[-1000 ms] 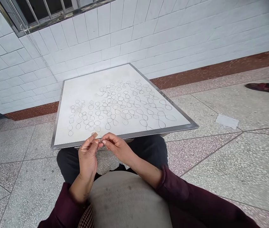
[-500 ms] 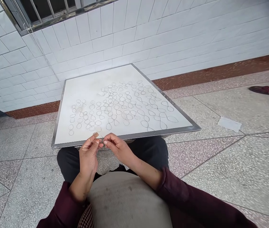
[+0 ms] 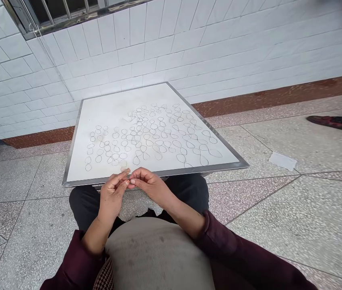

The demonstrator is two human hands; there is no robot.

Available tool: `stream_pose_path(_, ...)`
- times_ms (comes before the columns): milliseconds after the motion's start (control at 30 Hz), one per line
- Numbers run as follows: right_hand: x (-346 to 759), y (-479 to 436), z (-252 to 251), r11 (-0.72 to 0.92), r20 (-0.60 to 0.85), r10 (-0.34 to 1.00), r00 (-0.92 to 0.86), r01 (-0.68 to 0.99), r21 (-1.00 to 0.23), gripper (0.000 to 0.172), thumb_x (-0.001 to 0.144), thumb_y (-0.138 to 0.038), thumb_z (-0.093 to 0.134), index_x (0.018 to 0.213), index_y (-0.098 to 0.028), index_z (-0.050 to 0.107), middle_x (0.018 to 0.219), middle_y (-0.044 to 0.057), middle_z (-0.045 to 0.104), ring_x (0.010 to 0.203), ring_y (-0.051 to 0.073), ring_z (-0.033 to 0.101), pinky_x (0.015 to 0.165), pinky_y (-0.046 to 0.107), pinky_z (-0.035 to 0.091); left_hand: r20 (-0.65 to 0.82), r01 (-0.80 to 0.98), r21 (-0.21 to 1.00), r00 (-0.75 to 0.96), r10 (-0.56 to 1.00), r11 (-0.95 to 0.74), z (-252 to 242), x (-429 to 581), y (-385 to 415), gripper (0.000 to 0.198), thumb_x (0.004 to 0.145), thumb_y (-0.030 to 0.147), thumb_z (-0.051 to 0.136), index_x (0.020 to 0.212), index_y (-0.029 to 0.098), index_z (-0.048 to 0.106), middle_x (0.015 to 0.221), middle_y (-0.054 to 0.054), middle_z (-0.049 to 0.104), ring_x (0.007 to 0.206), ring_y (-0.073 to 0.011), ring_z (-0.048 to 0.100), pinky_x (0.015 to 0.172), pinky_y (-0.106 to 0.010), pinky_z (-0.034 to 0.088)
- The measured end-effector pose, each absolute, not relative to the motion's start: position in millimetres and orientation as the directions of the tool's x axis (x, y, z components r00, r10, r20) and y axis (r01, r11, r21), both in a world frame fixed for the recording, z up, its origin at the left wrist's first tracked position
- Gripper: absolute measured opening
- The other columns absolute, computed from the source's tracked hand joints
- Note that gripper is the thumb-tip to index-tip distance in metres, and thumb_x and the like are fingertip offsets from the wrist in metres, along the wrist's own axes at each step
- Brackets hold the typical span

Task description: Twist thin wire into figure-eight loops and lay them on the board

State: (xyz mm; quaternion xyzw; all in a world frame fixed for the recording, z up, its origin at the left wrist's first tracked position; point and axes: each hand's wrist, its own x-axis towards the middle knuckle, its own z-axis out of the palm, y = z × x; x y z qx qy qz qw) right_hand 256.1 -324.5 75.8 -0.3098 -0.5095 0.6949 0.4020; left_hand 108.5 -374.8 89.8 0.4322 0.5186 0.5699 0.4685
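My left hand (image 3: 112,195) and my right hand (image 3: 149,185) meet at the near edge of a white board (image 3: 104,108) with a grey metal rim. Both are pinched, thumbs against fingers, and their fingertips almost touch. Whatever lies between the fingertips is too small to make out. Many thin, dark loops (image 3: 181,144), a lot of them shaped like a figure eight, are spread over the middle and near part of the board. A pale, tan spot (image 3: 124,164) shows on the board just beyond my fingertips.
The board's far side stands near a white tiled wall (image 3: 98,52) with a barred window (image 3: 65,10). On the speckled floor to the right lies a white rectangular piece (image 3: 282,161). Farther right is a person's dark red shoe (image 3: 324,121). My knees are under the board's near edge.
The fingertips of my two hands have come closer together, and the small thing seen between them is now hidden. The view has shifted slightly, and the board and floor appear a little farther left.
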Motion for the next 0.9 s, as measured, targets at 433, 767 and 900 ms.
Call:
stream_pose_path(433,259,-322,80,-0.137,-0.007,0.867,-0.498,-0.225,-0.965,0.021,0.083,-0.039,0.071,0.086,-0.021,0.063,0.079,-0.002,0.063,0.077,0.014,0.066,0.082,0.034,0.051,-0.071,-0.197,0.980,-0.176,0.982,0.036,103,107,-377,0.040,0.073,0.033,0.081,0.112,0.024,0.074,0.082,-0.001,0.072,0.080,-0.0177,0.072,0.089,-0.038,0.057)
stream_pose_path(767,260,-323,85,-0.189,-0.057,0.838,-0.543,-0.191,-0.963,0.020,0.082,-0.039,0.071,0.087,-0.022,0.063,0.082,0.000,0.070,0.086,0.018,0.067,0.088,0.038,0.051,-0.006,-0.092,0.996,-0.187,0.982,-0.012,92,101,-380,0.032,0.089,0.043,0.065,0.114,0.025,0.074,0.117,-0.009,0.069,0.081,-0.0185,0.072,0.083,-0.037,0.058)
stream_pose_path(900,261,-322,84,-0.204,-0.080,0.805,-0.588,-0.147,-0.968,0.023,0.081,-0.041,0.072,0.089,-0.020,0.065,0.084,0.002,0.071,0.086,0.018,0.065,0.088,0.038,0.050,0.007,-0.053,0.998,-0.187,0.982,-0.017,91,102,-379,0.031,0.088,0.040,0.066,0.113,0.026,0.075,0.111,-0.009,0.069,0.083,-0.0186,0.069,0.081,-0.035,0.057)
